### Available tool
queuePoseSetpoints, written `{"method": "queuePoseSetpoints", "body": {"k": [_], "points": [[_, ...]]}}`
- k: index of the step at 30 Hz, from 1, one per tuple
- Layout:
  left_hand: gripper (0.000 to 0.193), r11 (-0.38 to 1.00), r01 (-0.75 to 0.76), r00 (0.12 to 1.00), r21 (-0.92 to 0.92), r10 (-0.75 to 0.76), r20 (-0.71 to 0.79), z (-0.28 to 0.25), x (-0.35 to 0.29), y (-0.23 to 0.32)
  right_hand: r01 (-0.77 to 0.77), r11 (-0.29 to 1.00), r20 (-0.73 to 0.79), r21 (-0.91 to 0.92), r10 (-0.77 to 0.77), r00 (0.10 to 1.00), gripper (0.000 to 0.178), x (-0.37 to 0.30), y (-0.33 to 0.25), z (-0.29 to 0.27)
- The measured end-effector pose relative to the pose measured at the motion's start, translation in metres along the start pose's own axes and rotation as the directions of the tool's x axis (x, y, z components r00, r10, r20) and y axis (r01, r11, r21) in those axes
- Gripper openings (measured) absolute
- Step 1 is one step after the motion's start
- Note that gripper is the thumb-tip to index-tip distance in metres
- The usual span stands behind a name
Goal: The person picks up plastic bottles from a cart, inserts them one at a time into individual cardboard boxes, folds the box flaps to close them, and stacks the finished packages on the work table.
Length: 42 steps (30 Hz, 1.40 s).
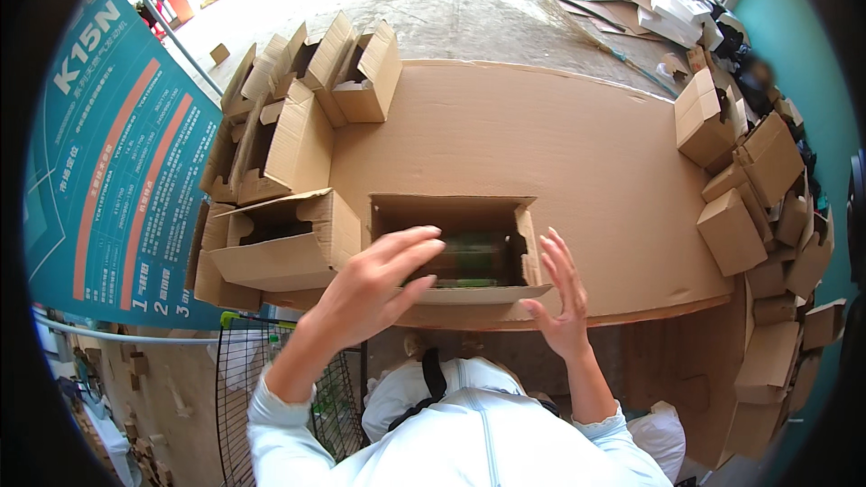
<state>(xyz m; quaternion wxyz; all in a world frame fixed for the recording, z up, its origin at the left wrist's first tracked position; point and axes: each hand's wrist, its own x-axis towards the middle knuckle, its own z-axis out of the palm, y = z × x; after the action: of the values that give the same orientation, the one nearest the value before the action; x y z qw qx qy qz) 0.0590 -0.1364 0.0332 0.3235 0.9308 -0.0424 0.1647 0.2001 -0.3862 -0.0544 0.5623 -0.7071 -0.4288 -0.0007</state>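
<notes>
an open box (456, 248) sits on the table (577, 153) at its near edge, empty boxes (289, 144) to its left.

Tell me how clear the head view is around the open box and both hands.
Head view: the open box is sharp but its inside is shadowed, contents dim; left hand and right hand are evenly lit, barely blurred; fisheye bends the cardboard tabletop edges.

A cardboard-covered table (559, 144) is carrying an open box (456, 248) at its near edge and a cluster of empty open cartons (289, 144) crowding along its left side.
</notes>
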Motion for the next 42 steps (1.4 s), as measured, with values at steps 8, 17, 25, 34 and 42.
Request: {"method": "queuePoseSetpoints", "body": {"k": [8,17,25,34,42], "points": [[0.062,0.950,0.289,0.899,-0.121,-0.312,-0.308,0.047,-0.077,-0.058,-0.291,0.956,-0.013,0.025,0.291,0.957,0.044,0.000,0.021,0.024],[0.058,0.983,0.031,0.993,-0.181,-0.050,-0.103,0.045,-0.068,-0.073,-0.073,0.940,0.398,-0.334,0.211,0.893,0.036,0.024,0.003,-0.008],[0.086,0.902,0.400,0.855,-0.161,-0.431,-0.290,0.053,-0.056,-0.060,0.136,0.864,0.099,-0.484,-0.100,0.990,0.070,0.063,-0.026,-0.005],[0.123,0.855,0.113,0.992,0.507,-0.126,-0.008,0.021,-0.006,-0.062,0.380,0.586,0.532,-0.716,0.105,0.840,0.094,0.042,0.038,0.034],[0.132,0.867,-0.074,0.839,0.492,-0.212,0.501,0.042,0.003,-0.073,0.352,0.760,0.586,-0.546,0.046,0.809,0.092,0.034,0.026,0.014]]}}
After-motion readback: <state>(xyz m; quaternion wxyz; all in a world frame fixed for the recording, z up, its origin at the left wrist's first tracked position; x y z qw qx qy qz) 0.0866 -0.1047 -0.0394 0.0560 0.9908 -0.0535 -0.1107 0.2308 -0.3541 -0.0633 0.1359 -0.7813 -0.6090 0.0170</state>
